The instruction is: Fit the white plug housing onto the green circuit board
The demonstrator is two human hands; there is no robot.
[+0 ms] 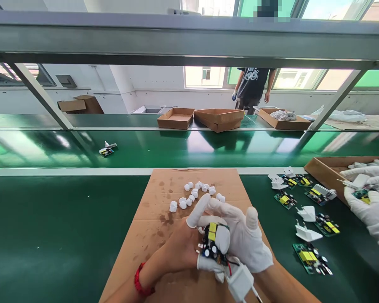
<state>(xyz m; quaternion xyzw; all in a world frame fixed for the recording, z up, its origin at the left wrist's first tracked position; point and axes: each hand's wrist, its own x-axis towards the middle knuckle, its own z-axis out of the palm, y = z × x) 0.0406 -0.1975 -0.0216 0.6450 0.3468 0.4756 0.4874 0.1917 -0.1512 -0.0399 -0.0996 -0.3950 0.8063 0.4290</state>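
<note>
Board (212, 244), a small circuit board with a yellow part and black capacitors, sits between both hands above the near end of the cardboard sheet (164, 219). The left hand (180, 248), bare but for white finger cots, has its fingers (205, 263) closed around the board's lower edge. The right hand (244, 240), in a white glove, curls its fingers onto the board from above, one fingertip pointing up. A white shell (240, 281) hangs just below the board, joined to it by red and black wires (230, 266). A red band (139, 283) circles the left wrist.

Farther up the sheet lies a loose cluster of white caps (192, 194). Right of the sheet, on the green tabletop (57, 235), lie more boards (309, 256) and white shells (306, 231). Beyond those, a co-worker's gloved hands (371, 198) work over a cardboard tray (322, 166). Past the sheet's far end, a single board (107, 150) rests on the belt (177, 147), and farther back stand boxes (217, 118) with a person (252, 86) behind them.
</note>
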